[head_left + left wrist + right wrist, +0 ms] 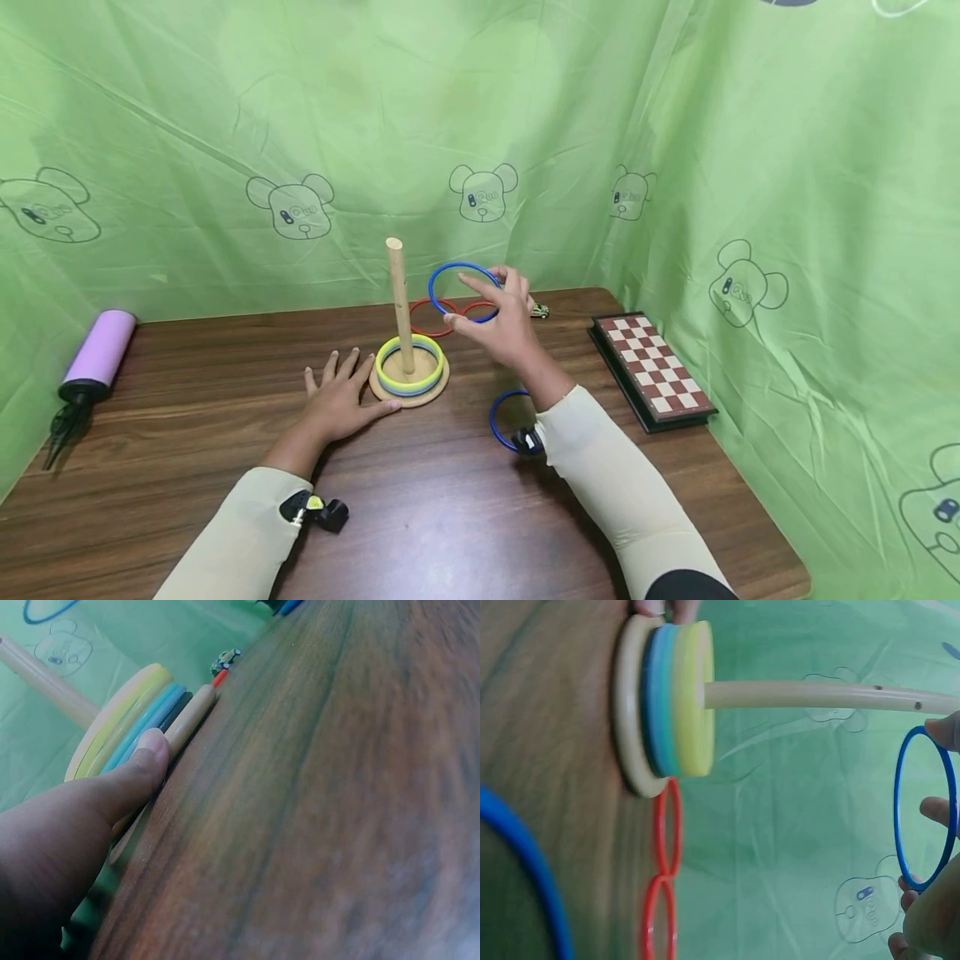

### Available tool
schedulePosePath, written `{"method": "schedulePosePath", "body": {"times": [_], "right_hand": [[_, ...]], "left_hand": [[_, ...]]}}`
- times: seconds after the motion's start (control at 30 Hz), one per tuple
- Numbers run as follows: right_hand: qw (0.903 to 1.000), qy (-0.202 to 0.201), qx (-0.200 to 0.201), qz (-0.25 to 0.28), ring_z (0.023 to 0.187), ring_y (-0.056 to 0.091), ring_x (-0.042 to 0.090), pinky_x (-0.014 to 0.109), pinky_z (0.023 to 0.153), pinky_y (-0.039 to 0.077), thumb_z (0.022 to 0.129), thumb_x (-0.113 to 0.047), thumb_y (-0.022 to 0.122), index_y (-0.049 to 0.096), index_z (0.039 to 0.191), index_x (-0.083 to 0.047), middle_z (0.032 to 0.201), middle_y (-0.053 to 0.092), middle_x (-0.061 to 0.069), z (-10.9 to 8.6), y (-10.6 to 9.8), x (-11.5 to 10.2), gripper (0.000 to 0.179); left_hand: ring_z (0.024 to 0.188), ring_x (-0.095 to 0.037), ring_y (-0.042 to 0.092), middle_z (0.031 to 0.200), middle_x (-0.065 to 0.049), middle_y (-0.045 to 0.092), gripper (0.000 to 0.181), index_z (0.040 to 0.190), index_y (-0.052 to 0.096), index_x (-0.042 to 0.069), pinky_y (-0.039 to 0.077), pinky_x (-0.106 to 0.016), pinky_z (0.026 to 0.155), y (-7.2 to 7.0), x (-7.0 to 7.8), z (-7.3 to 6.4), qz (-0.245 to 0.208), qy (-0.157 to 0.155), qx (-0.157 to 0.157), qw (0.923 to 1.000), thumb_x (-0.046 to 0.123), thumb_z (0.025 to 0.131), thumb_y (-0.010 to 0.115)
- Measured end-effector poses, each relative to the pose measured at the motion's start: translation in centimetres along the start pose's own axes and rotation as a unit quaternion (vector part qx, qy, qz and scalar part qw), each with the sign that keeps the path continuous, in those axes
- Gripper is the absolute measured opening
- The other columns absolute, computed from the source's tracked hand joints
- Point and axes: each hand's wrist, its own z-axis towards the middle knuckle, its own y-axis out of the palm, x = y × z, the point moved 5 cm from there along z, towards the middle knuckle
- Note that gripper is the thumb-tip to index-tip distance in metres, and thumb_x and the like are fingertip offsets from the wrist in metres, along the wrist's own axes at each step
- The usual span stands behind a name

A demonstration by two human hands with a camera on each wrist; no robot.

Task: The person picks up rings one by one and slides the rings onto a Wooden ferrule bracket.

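Holding a thin blue plastic-looking ring (459, 265) in the air: right hand (498, 321), thumb and fingers gripping its rim; exact contact points partly hidden. Position: right of a pale round wooden peg (400, 308), apart from it, at about the level of its upper part.

Handling (judged): ring light, fairly stiff, perhaps springy if squeezed; smooth surface, so a loose pinch could let it swivel. Unlikely to break. Best hold: thumb and fingertips on one side of the rim, leaving the middle open.

Appearance: even saturated blue, slender round section, wide opening. Held tipped up, not level; in the right wrist view it shows as a narrow oval.

Left hand (341, 406): fingers spread and straight on the brown wood-grain worktop (405, 517), thumb touching the edge of the round pale wooden base (420, 367). Around the peg, on the base: yellow ring stack (124, 720) above light-blue ring stack (150, 720). A dark band lies beneath; ring or shadow, cannot tell.

Nearby: two thin red rings (660, 825) beyond the base; a second blue ring (492, 421) on the worktop, partly hidden by the right forearm.
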Motion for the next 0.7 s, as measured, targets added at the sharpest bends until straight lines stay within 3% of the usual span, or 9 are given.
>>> {"method": "schedulePosePath", "body": {"times": [0.2, 0.43, 0.7], "right_hand": [[0.9973, -0.033, 0.054, 0.036, 0.147, 0.035, 0.032, 0.067, 0.118, 0.026, 0.084, -0.036, 0.094, 0.076, 0.141, -0.027, 0.155, 0.046, 0.014, 0.9, -0.9, -1.9, 0.061], [0.9859, -0.107, 0.101, 0.079, 0.145, 0.035, 0.036, 0.069, 0.120, 0.026, 0.082, -0.026, 0.095, 0.079, 0.137, -0.017, 0.152, 0.049, 0.020, 1.8, -1.4, -4.8, 0.058], [0.9825, -0.150, 0.083, 0.074, 0.146, 0.036, 0.033, 0.066, 0.122, 0.021, 0.081, -0.028, 0.096, 0.077, 0.139, -0.019, 0.155, 0.048, 0.020, 2.8, -0.6, -7.8, 0.062]], "left_hand": [[0.167, -0.058, 0.003, 0.182, -0.024, 0.018, 0.122, 0.175, 0.028, 0.015, -0.006, -0.090, 0.121, 0.0, 0.1, 0.0, -0.001, 0.001, 0.000, 1.0000, 0.096, 0.087, 0.055], [0.167, -0.059, 0.003, 0.182, -0.025, 0.018, 0.122, 0.175, 0.028, 0.015, -0.007, -0.090, 0.121, 0.0, 0.1, 0.0, -0.003, 0.000, -0.001, 1.0000, 0.095, 0.087, 0.056], [0.167, -0.059, 0.003, 0.182, -0.025, 0.018, 0.122, 0.175, 0.029, 0.015, -0.007, -0.090, 0.121, 0.0, 0.0, -0.1, -0.002, -0.001, 0.000, 1.0000, 0.095, 0.087, 0.055]]}}
